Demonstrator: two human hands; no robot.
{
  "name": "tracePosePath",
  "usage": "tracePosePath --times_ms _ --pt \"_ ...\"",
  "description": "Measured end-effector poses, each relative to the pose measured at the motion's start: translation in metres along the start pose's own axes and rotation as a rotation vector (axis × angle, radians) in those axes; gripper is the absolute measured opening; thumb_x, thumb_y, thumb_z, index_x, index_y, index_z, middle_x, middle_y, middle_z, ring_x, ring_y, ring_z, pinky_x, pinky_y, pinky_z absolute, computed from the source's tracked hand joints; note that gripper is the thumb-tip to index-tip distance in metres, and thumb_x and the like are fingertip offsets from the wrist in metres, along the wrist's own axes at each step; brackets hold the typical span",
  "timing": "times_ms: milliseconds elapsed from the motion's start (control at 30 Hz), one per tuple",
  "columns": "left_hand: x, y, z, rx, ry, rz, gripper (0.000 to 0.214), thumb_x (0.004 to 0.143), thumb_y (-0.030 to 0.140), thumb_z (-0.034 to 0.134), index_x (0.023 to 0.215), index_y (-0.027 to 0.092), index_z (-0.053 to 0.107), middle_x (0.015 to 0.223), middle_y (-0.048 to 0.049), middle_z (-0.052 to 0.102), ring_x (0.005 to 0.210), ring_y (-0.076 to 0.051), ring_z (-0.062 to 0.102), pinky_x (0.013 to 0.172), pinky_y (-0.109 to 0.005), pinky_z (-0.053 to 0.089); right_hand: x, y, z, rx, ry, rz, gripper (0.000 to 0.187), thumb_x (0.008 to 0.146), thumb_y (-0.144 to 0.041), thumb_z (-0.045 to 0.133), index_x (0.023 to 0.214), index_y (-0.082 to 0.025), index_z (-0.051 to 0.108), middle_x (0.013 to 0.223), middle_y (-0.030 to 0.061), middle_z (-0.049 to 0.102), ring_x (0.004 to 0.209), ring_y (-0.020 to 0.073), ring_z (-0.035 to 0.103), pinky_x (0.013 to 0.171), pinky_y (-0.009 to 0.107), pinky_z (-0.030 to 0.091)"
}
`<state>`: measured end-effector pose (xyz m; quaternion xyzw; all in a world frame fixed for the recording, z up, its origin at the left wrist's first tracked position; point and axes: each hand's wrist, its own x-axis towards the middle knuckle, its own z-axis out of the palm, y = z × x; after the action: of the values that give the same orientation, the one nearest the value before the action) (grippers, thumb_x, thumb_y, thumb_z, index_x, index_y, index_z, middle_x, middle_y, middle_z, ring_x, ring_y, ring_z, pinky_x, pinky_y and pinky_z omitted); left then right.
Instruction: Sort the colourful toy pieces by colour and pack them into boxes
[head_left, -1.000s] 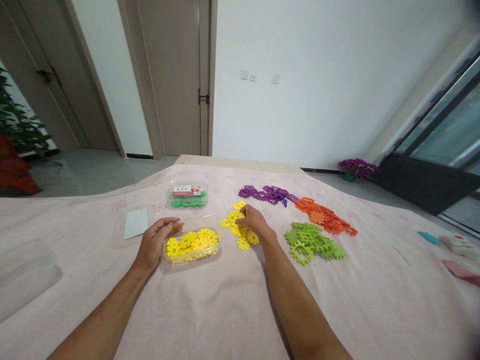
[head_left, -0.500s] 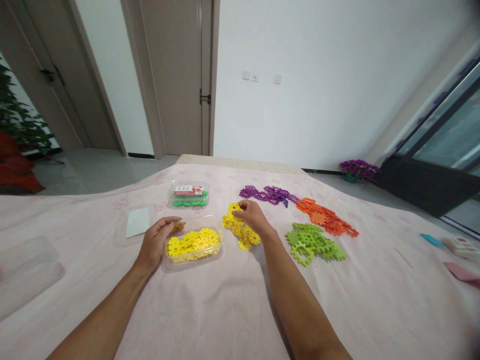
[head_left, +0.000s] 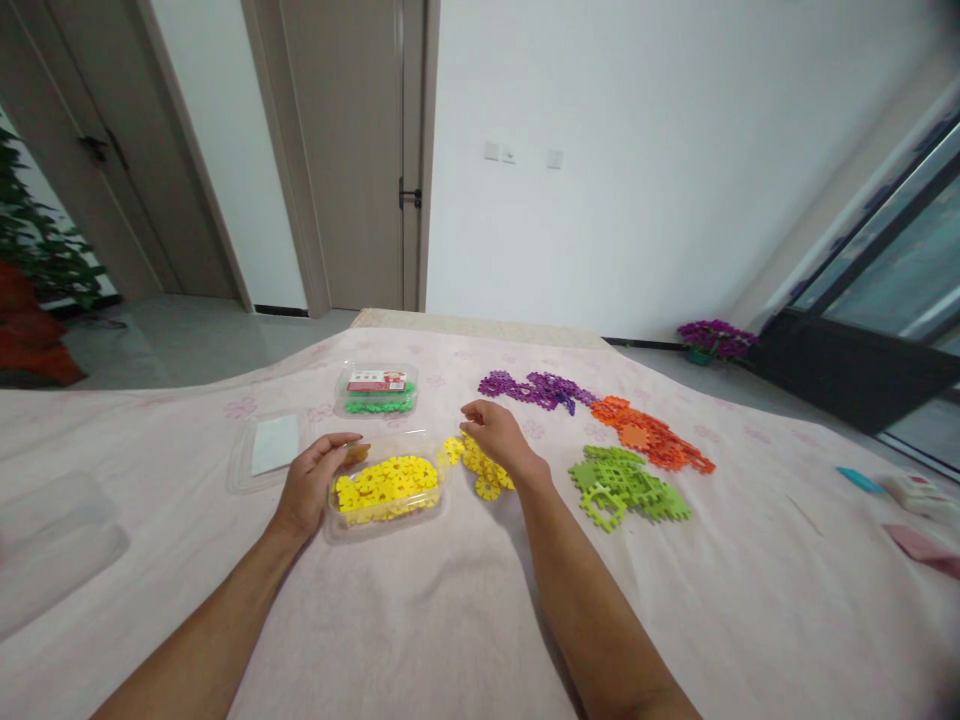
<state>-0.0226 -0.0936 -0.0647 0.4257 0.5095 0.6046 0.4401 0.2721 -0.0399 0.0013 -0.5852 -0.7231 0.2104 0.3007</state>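
My left hand (head_left: 315, 483) grips the left end of a clear plastic box (head_left: 386, 517), thumb and fingers about its wall. Inside the box lies a heap of yellow flower-shaped plastic pieces (head_left: 390, 483). To the right, my right hand (head_left: 491, 432) hovers over a smaller pile of loose yellow flower pieces (head_left: 491, 480) on the cloth. Its fingers are curled together, and whatever they may hold is hidden. Part of the loose pile is covered by this hand.
Behind stands a lidded box (head_left: 379, 390) with green pieces. Purple (head_left: 536, 390), orange (head_left: 652, 437) and lime-green pieces (head_left: 630, 485) lie on the right. A clear lid (head_left: 262, 450) and another clear container (head_left: 60, 550) are on the left, all on a pink tablecloth (head_left: 420, 630).
The yellow piece at my right fingertips no longer shows, and the curled fingers have moved slightly. Yellow pieces in the box look rearranged. My left hand has stayed on the box.
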Motion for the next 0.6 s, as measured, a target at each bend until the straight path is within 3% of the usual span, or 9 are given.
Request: tracePosePath --times_ms 133,267,333,500,600 --pt "-0.001 0.002 0.0 0.041 0.003 0.024 0.038 0.074 0.042 0.073 0.102 0.017 0.075 0.099 -0.0082 0.079 0.091 -0.024 0.071 0.083 -0.035 0.053 -0.002 0.015 -0.009 -0.283 -0.084 0.077 0.042 0.084 -0.032 0.073 0.124 -0.019 0.07 0.126 0.0114 0.07 0.117 0.0258 0.062 0.097 0.033 0.045" --pt "-0.002 0.004 0.001 0.053 0.0 0.035 0.036 0.075 0.042 0.072 0.101 0.018 0.075 0.098 -0.0075 0.079 0.091 -0.023 0.071 0.082 -0.034 0.053 -0.008 0.01 0.001 -0.442 -0.148 0.084 0.077 0.075 -0.055 0.08 0.139 -0.019 0.059 0.134 0.0152 0.065 0.128 0.0326 0.053 0.1 0.038 0.042" --pt "-0.003 0.004 0.001 0.041 0.001 0.033 0.037 0.074 0.043 0.073 0.101 0.018 0.075 0.097 -0.0077 0.079 0.091 -0.024 0.071 0.082 -0.034 0.053 -0.011 0.007 0.008 -0.504 -0.172 0.08 0.084 0.073 -0.061 0.079 0.142 -0.019 0.055 0.137 0.0162 0.062 0.129 0.0333 0.052 0.101 0.039 0.041" --pt "-0.002 0.003 0.001 0.039 0.006 0.046 0.037 0.073 0.043 0.073 0.1 0.018 0.075 0.098 -0.0078 0.079 0.092 -0.024 0.071 0.085 -0.036 0.053 -0.012 0.001 0.015 -0.583 -0.227 0.042 0.058 0.074 -0.055 0.078 0.121 -0.023 0.069 0.125 0.0128 0.067 0.114 0.0309 0.06 0.093 0.038 0.042" --pt "-0.001 0.002 0.001 0.034 0.013 0.042 0.037 0.072 0.043 0.074 0.099 0.018 0.076 0.098 -0.0076 0.079 0.091 -0.024 0.072 0.084 -0.035 0.054 -0.01 0.0 0.015 -0.529 -0.256 -0.016 0.052 0.075 -0.042 0.08 0.123 -0.026 0.069 0.124 0.0095 0.069 0.113 0.0295 0.061 0.091 0.036 0.043"
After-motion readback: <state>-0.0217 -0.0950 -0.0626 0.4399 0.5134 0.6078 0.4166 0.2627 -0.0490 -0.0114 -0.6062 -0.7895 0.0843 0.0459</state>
